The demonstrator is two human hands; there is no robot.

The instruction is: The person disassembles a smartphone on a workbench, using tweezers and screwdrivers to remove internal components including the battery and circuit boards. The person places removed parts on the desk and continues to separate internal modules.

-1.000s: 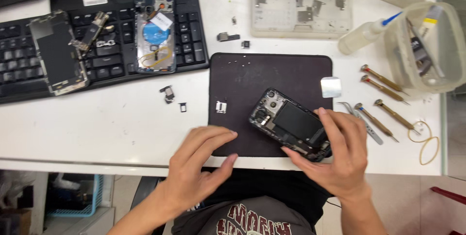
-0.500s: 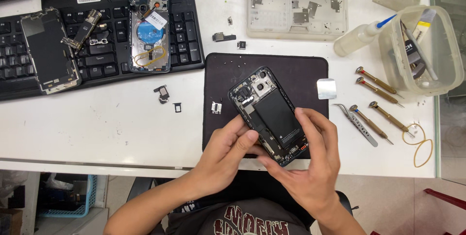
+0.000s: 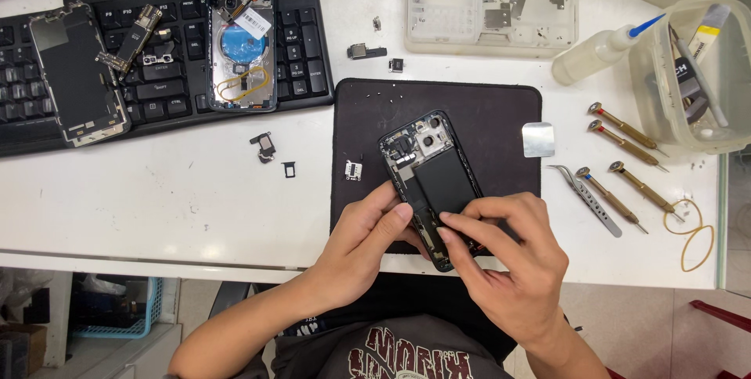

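Both hands are pinching the opened phone [image 3: 432, 179] at its lower end, over the near edge of the dark mat [image 3: 501, 113]. The left hand [image 3: 361, 232] is bracing the phone's left side, thumb and forefinger closed against the frame. The right hand [image 3: 512, 258] is holding the lower right corner, its fingertips [image 3: 447, 221] pressing down just below the black battery block. The phone is lying face-open and tilted, camera end pointing away from the person.

To my eye, doing this well means keeping the left hand firm as the anchor while the right works lightly with the fingertips only, so nothing inside gets bent, and keeping the phone flat on the mat rather than lifting it.

Both wrists are coming in from the table's near edge, forearms angled inward so the hands meet, fingers curled and knuckles up.

Further out, a small metal part [image 3: 353, 169] is lying just left of the phone. Screwdrivers [image 3: 622, 130] and tweezers [image 3: 587, 195] are lying well to the right, and a keyboard [image 3: 156, 74] carrying other phone parts is sitting at the back left.
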